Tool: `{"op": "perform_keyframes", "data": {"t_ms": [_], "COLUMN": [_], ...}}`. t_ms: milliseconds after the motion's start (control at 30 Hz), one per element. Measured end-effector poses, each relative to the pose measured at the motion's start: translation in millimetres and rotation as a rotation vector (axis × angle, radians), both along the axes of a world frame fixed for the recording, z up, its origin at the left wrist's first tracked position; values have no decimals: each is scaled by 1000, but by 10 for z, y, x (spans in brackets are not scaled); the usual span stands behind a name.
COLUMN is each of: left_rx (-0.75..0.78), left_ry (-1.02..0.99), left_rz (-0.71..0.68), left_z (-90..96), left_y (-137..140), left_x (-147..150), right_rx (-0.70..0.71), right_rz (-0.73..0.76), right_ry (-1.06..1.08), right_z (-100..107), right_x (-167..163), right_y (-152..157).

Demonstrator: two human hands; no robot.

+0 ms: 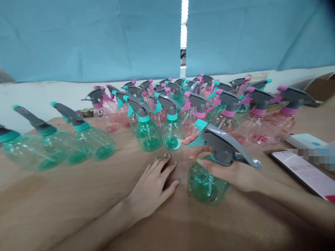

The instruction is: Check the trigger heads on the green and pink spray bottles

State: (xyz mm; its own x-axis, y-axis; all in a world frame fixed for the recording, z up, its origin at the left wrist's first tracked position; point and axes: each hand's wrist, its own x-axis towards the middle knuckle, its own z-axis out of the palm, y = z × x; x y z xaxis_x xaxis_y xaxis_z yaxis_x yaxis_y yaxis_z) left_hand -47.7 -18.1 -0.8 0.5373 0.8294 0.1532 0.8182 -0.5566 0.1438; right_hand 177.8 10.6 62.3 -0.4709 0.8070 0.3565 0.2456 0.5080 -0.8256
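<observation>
**My right hand [232, 174] had the green spray bottle [206, 188] by the neck**

And there it was, right in front of me: the bottle sat on the near right of the wooden table [31, 205], close to my body, and my right-hand fingers were closed around it just under the grey spray head [221, 139]. My thumb crossed the near side; another finger reached out by the turquoise trigger [196, 141]. The bottle leaned a little — and whether its base touched the wood, I could not tell.

Over on the other side, my left hand [153, 181] held nothing. It lay open, palm down, fingers spread, their tips just short of two green bottles [171, 134] at the front of the crowd.

So what made for good handling here? A hold at the neck, I judged, was the right one: narrow enough to wrap, firm enough to steer that round body. The trigger finger was the one to watch, because a careless squeeze could have worked the pump. Level was better than leaning, and a light touch better than a crush.

Room mattered too! Pink-trimmed bottles [277, 127] packed the space beyond, and a phone [300, 174] lay off to the right, near my forearm — so a low, slow path with the tail of the spray head kept clear of its neighbours looked safest to me.
</observation>
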Motion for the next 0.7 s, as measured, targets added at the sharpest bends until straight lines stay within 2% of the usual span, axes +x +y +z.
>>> {"op": "perform_keyframes", "data": {"t_ms": [100,200,300,367,700], "left_rx": [1,-2,-7,-10,-9], "left_ry": [6,4,0,-1,-9], "left_rz": [3,4,10,9,13], "left_z": [3,6,8,9,8], "left_y": [0,6,9,9,9], "left_x": [1,9,15,15,8], "right_rx": [-116,-189,-175,-146,-102], "right_rz": [15,-78,-225,-270,-149], "right_ry": [18,4,-66,-89,-32], "right_z": [20,43,66,81,117], "right_x": [-4,3,21,28,9], "right_y": [-26,-66,-102,-114,-91]}}
